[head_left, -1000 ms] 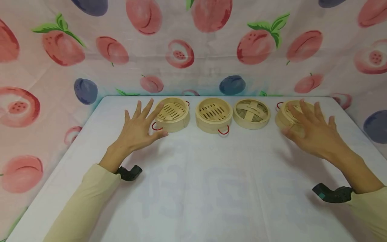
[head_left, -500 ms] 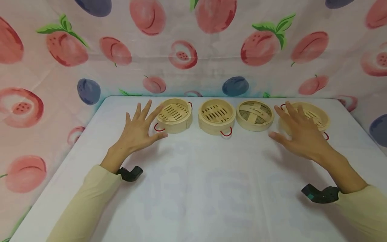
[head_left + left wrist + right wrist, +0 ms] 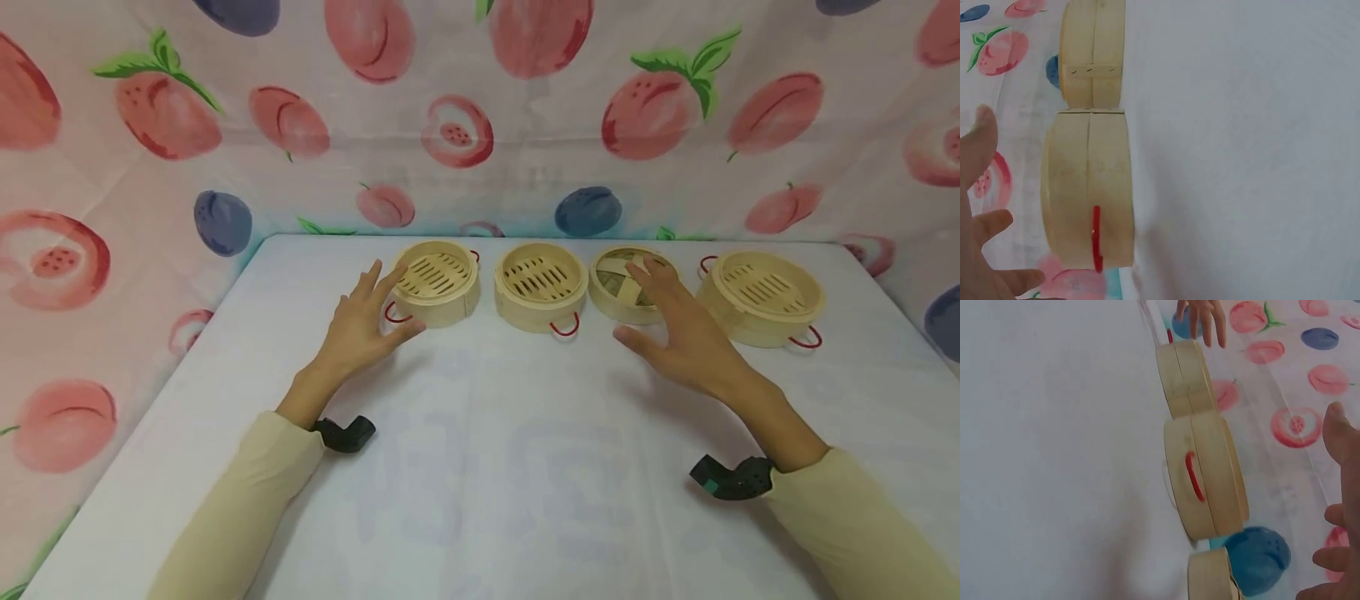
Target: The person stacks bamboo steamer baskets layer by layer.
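Observation:
Two small bamboo steamer baskets with slatted bottoms and red loop handles, a left one [image 3: 442, 310] and a middle one [image 3: 542, 315], stand in a row with a woven bamboo steamer lid [image 3: 611, 287] and a wider steamer basket [image 3: 761, 321] at the right. My left hand [image 3: 356, 325], fingers spread, hovers at the near left side of the left basket, overlapping its rim in the head view. Above the lid my right hand [image 3: 690, 342] reaches with relaxed fingers, hiding its right part. Neither hand holds anything.
A white cloth [image 3: 487, 467] covers the table. Behind and at the sides hangs a curtain [image 3: 525, 150] printed with peaches and plums. Each wrist carries a black camera, seen below the left hand [image 3: 985, 262] and right hand [image 3: 1347, 487] that show in the wrist views.
My right hand has moved left from over the wider basket to over the lid, uncovering that basket. My left hand has shifted slightly right, its fingers closer together.

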Demonstrator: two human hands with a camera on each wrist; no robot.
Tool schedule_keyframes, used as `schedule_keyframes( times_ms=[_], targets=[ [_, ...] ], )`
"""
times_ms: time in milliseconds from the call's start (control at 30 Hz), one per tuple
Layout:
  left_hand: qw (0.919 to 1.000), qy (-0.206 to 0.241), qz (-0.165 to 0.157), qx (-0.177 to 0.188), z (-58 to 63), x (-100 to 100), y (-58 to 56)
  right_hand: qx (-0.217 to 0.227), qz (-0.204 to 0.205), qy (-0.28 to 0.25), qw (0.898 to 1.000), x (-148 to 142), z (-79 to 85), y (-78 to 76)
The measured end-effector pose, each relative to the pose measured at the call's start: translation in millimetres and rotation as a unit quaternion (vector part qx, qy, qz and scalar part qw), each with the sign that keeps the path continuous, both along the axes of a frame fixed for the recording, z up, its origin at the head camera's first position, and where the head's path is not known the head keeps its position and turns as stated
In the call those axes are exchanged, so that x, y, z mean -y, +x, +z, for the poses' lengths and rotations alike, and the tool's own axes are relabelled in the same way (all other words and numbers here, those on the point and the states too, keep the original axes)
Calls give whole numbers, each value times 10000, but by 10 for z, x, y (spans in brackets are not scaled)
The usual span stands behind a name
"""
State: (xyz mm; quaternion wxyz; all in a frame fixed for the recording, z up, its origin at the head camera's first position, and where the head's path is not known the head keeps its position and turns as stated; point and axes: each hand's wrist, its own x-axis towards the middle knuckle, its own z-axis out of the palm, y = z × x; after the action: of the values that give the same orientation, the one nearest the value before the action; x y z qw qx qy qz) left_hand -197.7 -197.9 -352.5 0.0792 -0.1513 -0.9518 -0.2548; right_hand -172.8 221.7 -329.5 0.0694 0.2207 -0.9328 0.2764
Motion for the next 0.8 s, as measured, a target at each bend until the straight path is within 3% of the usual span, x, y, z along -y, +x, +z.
schedule_keyframes(
  times_ms=[133, 333, 533, 800],
  targets=[
    [9987, 475, 142, 97, -48, -52, -24, -109, 196, -357, 9991, 116, -68, -6],
    [9961, 786, 252, 312, -88, -80, -55, -460, 443, -593, 9962, 264, -131, -24],
    [9934, 1135, 186, 15, -174, -104, -123, -576, 695, -1060, 9903, 427, -173, -34],
    [9824, 1830, 209, -315, -235, -159, -189, -466, 832, -1570, 9830, 614, -201, -70]
  ],
)
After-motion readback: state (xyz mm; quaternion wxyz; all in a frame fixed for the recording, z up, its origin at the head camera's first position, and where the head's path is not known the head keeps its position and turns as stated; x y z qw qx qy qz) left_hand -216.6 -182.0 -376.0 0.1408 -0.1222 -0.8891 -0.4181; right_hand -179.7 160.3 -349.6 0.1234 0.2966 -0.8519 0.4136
